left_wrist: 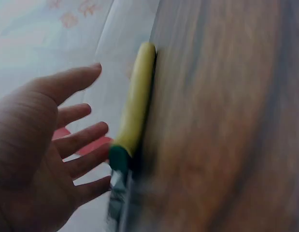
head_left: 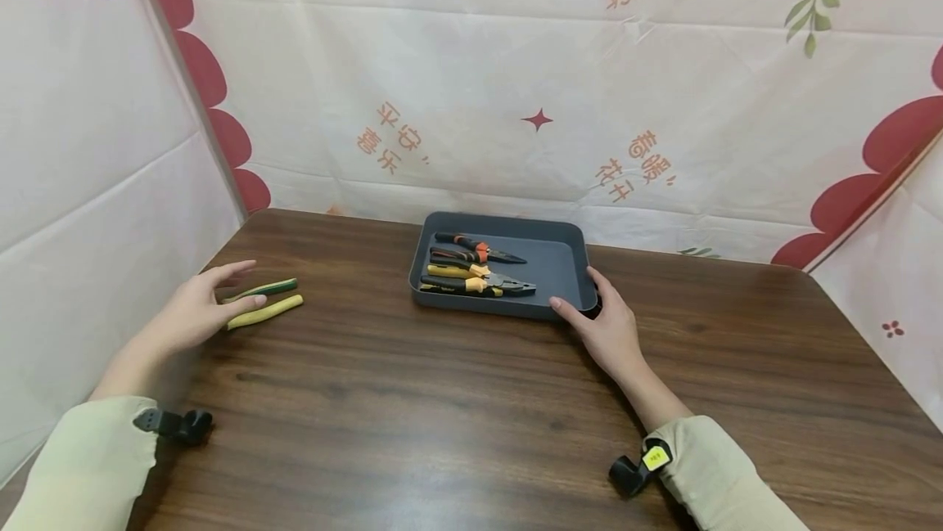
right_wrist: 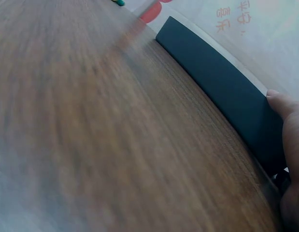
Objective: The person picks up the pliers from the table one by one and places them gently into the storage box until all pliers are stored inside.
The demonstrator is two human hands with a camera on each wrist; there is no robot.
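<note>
At the table's left, my left hand hovers with spread fingers over a hand tool with yellow and green handles. In the left wrist view the fingers lie apart beside its yellow handle, and its metal head is blurred at the bottom. My right hand holds the near right corner of a dark grey tray, thumb at the front rim and fingers around the right side. In the tray's left half lie several pliers, one with black and orange handles and others with yellow and black handles.
The brown wooden table stretches in front of both arms. A white printed cloth hangs behind the table and along its sides, close to the tray's back edge.
</note>
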